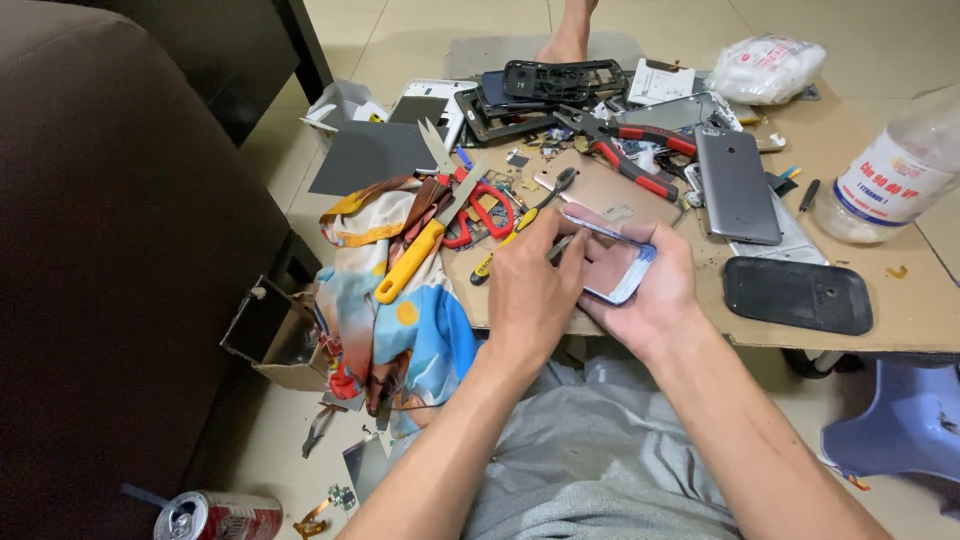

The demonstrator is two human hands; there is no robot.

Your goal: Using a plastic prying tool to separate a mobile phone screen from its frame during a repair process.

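Right hand (645, 290) cradling a blue-edged phone frame (615, 262) from beneath, over the bench (900, 310) edge, left hand (530, 285) pinching a thin tool (560, 248) against the frame's left side, red-handled pliers (630, 150) lying just beyond.

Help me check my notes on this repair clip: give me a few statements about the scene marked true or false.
1. The right hand cradles a white-edged phone. True.
2. The left hand is empty. False: its fingers pinch a thin dark tool whose tip meets the phone.
3. The red-handled pliers lie on the cardboard sheet. True.
4. The clear plastic bottle lies by the sofa. False: it is at the right edge of the cardboard.
5. A drink can lies on the floor at lower left. True.
6. The yellow-handled tool is in the right hand. False: it rests on the colourful cloth.
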